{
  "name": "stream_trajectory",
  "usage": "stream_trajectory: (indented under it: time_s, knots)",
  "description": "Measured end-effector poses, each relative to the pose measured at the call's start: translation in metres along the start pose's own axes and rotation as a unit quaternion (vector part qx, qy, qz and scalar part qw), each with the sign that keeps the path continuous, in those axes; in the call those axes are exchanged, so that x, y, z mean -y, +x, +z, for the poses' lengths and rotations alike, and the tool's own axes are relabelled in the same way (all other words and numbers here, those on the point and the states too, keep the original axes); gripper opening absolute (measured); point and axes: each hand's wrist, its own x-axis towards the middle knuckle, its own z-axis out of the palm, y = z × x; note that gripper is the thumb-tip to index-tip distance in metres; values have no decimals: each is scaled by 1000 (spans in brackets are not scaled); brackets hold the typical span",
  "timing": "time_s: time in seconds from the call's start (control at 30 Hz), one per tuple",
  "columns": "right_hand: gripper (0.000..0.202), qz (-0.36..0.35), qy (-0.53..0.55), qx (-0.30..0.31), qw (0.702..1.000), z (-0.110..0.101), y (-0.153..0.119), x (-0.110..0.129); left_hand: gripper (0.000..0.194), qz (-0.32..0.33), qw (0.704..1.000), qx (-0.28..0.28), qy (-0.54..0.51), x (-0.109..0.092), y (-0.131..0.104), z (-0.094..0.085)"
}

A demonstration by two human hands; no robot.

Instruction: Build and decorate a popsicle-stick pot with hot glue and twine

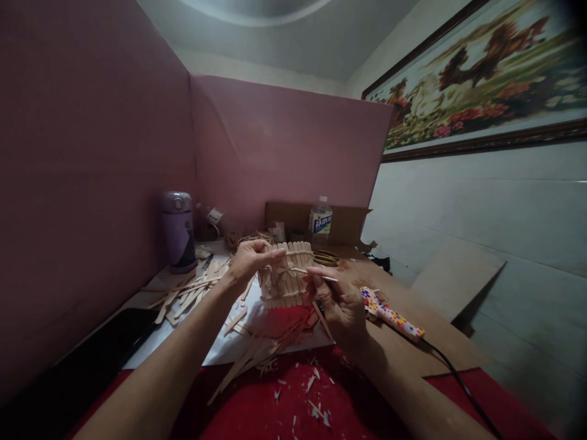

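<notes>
So the bit worth staring at is where the tip of that little pale stick [324,277] sits relative to the petal-like ornament [283,269] on the slatted wooden panel [290,292]. The panel is held up over the middle of the desk, slats running up and down, with a cord-like band across them near the top and another near the bottom. The stick goes pretty much crosswise to those slats: one end points left at the ornament, the other pokes out to the right past the fingers, dipping a touch.

Grip check: the left hand [250,263] has the panel's upper left side pinched, thumb lying over the face. The right hand [339,305] comes in from the near right, pinching the stick between thumb and fingers just off the panel's right edge. So the ornament lies to the left of the right grip, straight along the stick's length, and the left thumb is close by on the ornament's other side. Honestly, it's too small and dim to say if the tip is touching the ornament or just short of it.

Around that: loose wooden sticks [190,294] off to the left, scissors [324,257] just beyond the panel on the far right, and a flower-patterned corded tool [394,318] lying right of the right hand.
</notes>
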Motion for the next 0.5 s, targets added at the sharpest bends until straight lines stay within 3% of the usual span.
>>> stream_trajectory:
  time_s: [0.17, 0.27, 0.4, 0.5]
  knots:
    - [19, -11, 0, -1, 1000, 0, 0, 1, 46, 3, 1000, 2, -4, 1, 0, 0]
    - [20, -81, -36, -49, 995, -4, 2, 3, 45, 7, 1000, -4, -2, 2, 1, -1]
    - [20, -214, -158, -103, 958, -20, 11, 11, 44, 3, 1000, -5, 8, 4, 3, -2]
    - [16, -247, -267, -130, 922, -41, 24, 16, 44, -4, 1000, -2, 8, 4, 4, -4]
